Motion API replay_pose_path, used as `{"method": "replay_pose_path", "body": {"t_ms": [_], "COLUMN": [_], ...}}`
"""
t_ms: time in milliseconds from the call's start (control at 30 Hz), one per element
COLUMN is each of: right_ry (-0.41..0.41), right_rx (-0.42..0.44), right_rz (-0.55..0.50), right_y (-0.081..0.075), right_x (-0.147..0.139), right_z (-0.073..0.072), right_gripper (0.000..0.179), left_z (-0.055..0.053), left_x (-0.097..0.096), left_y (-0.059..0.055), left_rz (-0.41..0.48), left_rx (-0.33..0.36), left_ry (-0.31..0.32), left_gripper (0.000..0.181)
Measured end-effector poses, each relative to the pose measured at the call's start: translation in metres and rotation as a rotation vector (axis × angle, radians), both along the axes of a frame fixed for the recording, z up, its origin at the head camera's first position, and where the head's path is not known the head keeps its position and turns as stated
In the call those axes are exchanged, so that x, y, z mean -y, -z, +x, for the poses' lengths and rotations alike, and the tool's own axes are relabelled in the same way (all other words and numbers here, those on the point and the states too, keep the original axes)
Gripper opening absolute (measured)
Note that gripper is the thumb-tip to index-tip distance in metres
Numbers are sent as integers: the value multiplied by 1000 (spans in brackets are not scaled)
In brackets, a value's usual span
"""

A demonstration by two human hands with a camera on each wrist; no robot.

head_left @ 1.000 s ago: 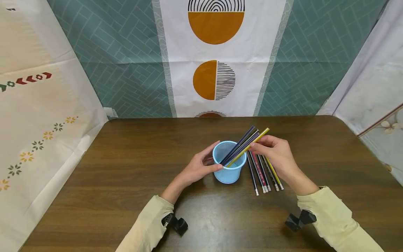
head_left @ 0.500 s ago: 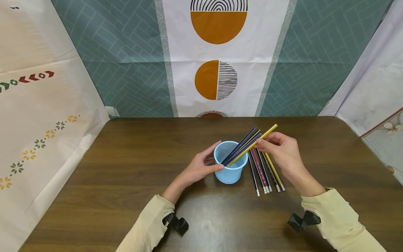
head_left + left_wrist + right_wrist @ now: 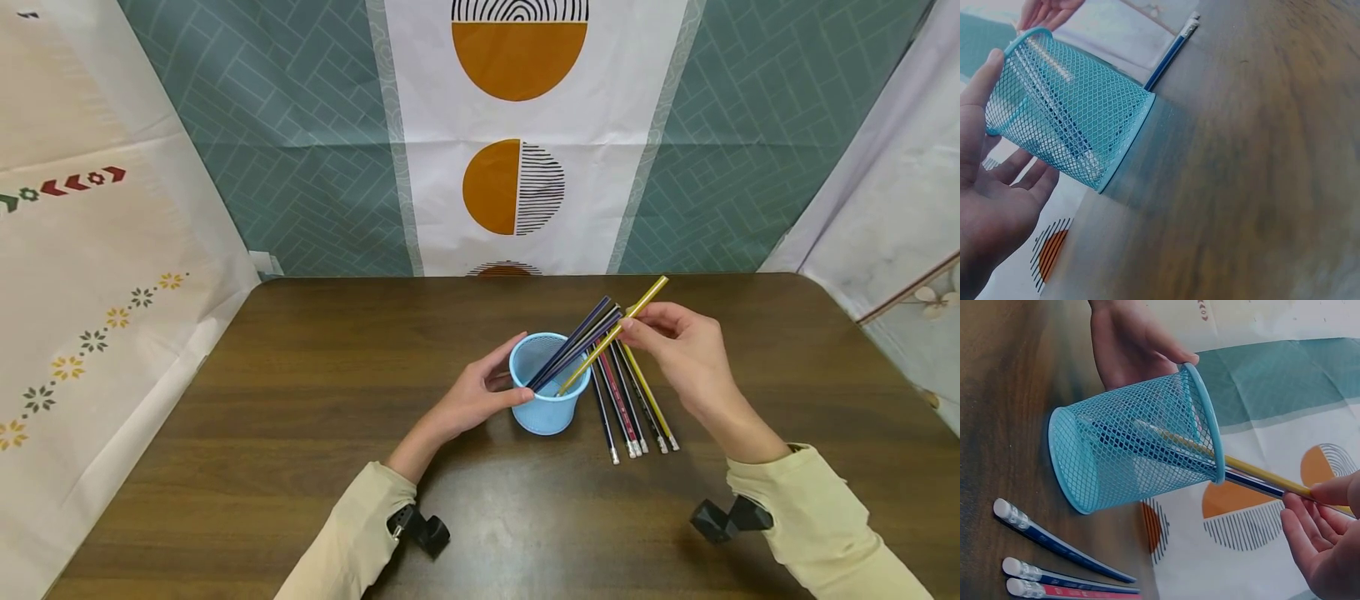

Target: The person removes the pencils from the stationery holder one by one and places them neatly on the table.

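Note:
A light blue mesh pencil cup stands upright on the table. My left hand holds it from the left, thumb over the front rim and fingers round the far side. My right hand pinches a yellow pencil between thumb and fingers near its upper end. In the right wrist view, the lower part of that yellow pencil slants inside the cup, seen through the mesh. Several dark pencils lean toward the right inside the cup.
To the right of the cup, several pencils lie side by side on the brown wooden table, among them a red one and a yellow one, eraser ends toward me. A patterned cloth hangs behind the table.
My right hand has moved right and slightly upward, drawing the yellow pencil partway up, away from the dark pencils in the cup. The left hand and cup have stayed about where they were.

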State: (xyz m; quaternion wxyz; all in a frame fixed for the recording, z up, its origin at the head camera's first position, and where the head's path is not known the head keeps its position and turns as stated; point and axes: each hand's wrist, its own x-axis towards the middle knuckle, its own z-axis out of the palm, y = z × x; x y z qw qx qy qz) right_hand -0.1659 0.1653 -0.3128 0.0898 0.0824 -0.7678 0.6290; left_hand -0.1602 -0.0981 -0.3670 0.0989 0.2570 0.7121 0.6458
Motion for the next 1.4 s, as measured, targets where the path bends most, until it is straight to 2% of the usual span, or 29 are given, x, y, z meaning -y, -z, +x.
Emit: {"method": "replay_pose_path", "body": {"t_ms": [133, 367, 433, 567, 800, 1033, 1400], "right_ry": [16, 38, 31, 2, 15, 20, -49], "right_rx": [-56, -132, -150, -184, -233, -273, -326], "right_rz": [29, -4, -24, -44, 62, 100, 8], "right_y": [-1, -3, -4, -9, -24, -32, -39], "right_x": [1, 4, 4, 4, 4, 5, 7], "right_z": [0, -1, -1, -3, -4, -3, -2], "right_gripper": [23, 19, 17, 17, 19, 19, 17], "left_z": [0, -14, -15, -15, -14, -14, -15], "left_x": [0, 0, 0, 1, 1, 1, 1], "left_y": [0, 25, 27, 28, 28, 29, 28], "left_rz": [-2, 0, -3, -3, -4, -5, -3], "left_rx": [3, 9, 2, -8, -6, -8, -12], "left_ry": [1, -9, -12, -14, -10, -8, -7], "left_gripper": [71, 75, 75, 75, 73, 73, 73]}}
